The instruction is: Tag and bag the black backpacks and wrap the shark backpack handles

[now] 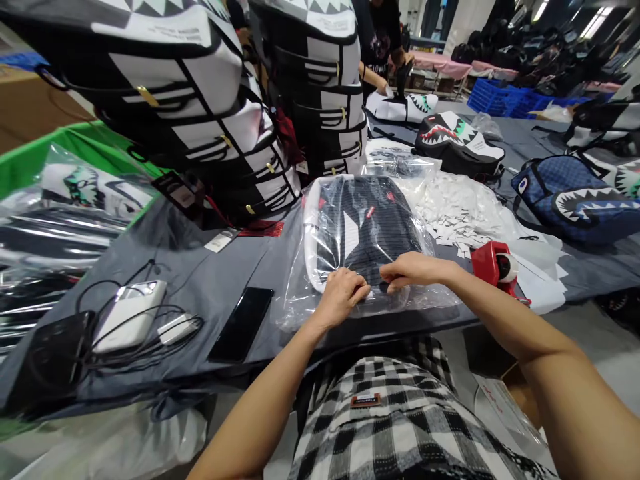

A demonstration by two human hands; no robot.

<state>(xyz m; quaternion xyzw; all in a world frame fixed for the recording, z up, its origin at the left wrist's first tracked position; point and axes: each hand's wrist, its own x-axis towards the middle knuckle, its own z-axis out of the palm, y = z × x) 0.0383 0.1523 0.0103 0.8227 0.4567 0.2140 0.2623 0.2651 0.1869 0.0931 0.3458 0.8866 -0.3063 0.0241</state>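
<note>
A black-ribbed, white-edged bag [383, 230] with red accents lies in clear plastic [294, 308] under curled hands [343, 294], grip unclear.

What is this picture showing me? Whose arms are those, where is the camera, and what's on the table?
There is no robot here: these are a person's two bare hands. The single picture comes from a camera worn on that person's head, looking forward and down, so the arms reach in from the bottom.

The left hand and right hand are both at the near side of a clear plastic bag with a black-and-white item inside. Exactly how the fingers grip is hard to tell.

On the dark cloth lie a black phone and a white device among cables. A red tape dispenser stands to the right, and tall stacks of bags rise behind.
</note>
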